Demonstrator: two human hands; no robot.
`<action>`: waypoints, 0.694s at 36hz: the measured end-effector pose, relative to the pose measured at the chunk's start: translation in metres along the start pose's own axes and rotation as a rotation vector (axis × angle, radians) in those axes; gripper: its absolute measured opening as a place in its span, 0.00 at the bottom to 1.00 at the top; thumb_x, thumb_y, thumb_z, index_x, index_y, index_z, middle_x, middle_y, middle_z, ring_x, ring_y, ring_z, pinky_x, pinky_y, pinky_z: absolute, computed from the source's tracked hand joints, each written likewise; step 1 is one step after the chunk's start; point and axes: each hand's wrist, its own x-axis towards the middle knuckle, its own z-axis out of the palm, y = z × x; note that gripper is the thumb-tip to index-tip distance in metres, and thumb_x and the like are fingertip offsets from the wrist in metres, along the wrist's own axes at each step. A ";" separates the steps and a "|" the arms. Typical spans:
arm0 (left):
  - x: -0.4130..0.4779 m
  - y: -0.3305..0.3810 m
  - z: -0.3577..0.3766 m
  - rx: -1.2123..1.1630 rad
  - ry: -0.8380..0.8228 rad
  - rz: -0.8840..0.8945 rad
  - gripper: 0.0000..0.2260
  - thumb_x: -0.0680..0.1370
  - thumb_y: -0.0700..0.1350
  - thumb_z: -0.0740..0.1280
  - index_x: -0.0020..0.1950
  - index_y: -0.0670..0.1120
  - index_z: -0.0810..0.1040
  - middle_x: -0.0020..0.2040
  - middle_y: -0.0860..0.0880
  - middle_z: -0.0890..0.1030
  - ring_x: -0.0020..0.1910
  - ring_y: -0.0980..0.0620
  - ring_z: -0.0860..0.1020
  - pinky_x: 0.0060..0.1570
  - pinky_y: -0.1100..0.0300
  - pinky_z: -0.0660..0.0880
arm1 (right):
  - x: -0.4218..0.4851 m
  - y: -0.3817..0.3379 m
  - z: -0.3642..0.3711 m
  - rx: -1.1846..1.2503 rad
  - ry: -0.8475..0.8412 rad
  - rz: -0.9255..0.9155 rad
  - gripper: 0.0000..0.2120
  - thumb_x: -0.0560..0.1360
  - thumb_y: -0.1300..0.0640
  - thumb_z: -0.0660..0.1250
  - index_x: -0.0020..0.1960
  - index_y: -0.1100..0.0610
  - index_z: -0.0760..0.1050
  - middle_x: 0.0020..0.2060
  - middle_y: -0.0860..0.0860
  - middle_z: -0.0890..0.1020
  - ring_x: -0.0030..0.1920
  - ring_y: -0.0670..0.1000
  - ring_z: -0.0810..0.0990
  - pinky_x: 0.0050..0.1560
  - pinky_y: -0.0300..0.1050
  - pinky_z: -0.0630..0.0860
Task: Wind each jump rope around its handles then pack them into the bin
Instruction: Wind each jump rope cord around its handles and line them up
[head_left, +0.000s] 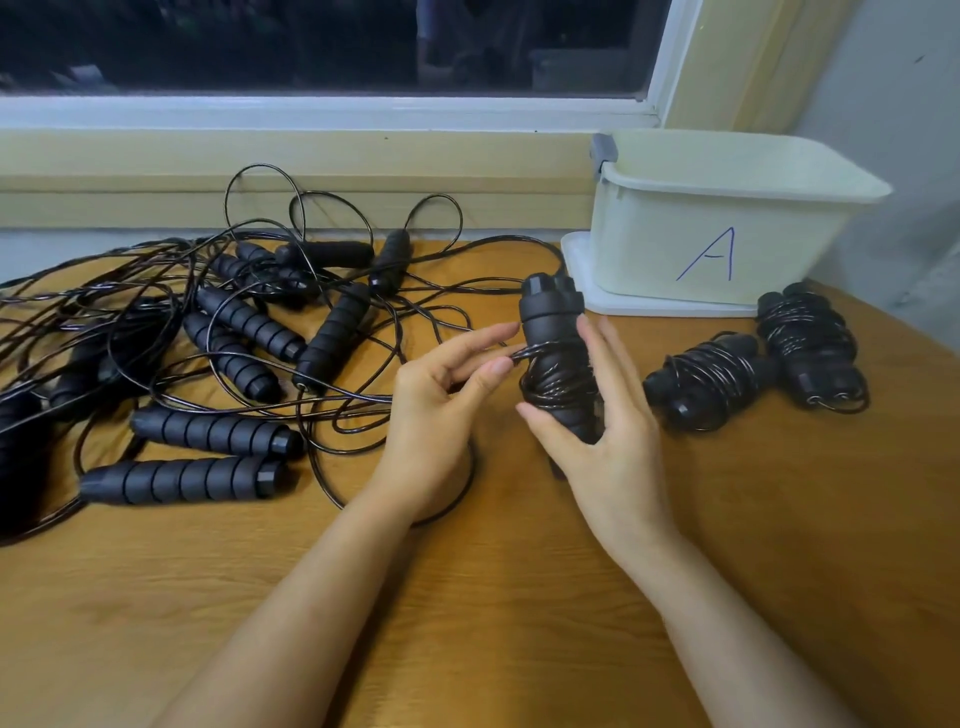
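Note:
My right hand (608, 431) holds a pair of black jump rope handles (553, 332) upright above the table, thumb in front and fingers behind. Black cord is wound several times around their middle. My left hand (447, 395) pinches that cord (519, 355) between thumb and fingers just left of the handles. The loose end of the cord runs left into a heap of unwound ropes (234, 332). Two wound ropes (711, 379) (810, 348) lie on the table to the right. The cream bin (722, 228), marked with a blue A, stands at the back right.
The bin stands on a white lid (587, 291) near the window sill (311, 161). The wooden table (467, 597) stretches toward me. Loose cord loops lie under my left wrist. A grey wall (893, 130) is on the right.

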 end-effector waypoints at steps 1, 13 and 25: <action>0.000 -0.001 0.000 -0.003 0.000 -0.008 0.13 0.78 0.42 0.65 0.62 0.48 0.77 0.51 0.58 0.85 0.57 0.59 0.81 0.59 0.67 0.73 | 0.000 0.001 0.000 0.043 0.005 0.014 0.37 0.73 0.54 0.75 0.77 0.52 0.62 0.76 0.53 0.65 0.77 0.46 0.61 0.75 0.42 0.62; 0.007 -0.010 -0.009 -0.099 -0.170 -0.224 0.28 0.77 0.47 0.62 0.76 0.41 0.65 0.68 0.48 0.77 0.67 0.59 0.74 0.64 0.68 0.71 | -0.003 -0.013 -0.003 0.401 -0.180 0.088 0.30 0.75 0.57 0.69 0.74 0.45 0.62 0.65 0.30 0.74 0.70 0.38 0.70 0.68 0.34 0.67; 0.006 -0.004 -0.010 -0.205 -0.169 -0.290 0.20 0.77 0.46 0.63 0.68 0.39 0.73 0.54 0.48 0.83 0.55 0.55 0.80 0.54 0.65 0.74 | -0.002 -0.004 0.000 0.313 -0.222 0.074 0.30 0.78 0.44 0.64 0.77 0.40 0.59 0.77 0.46 0.62 0.78 0.46 0.57 0.78 0.51 0.58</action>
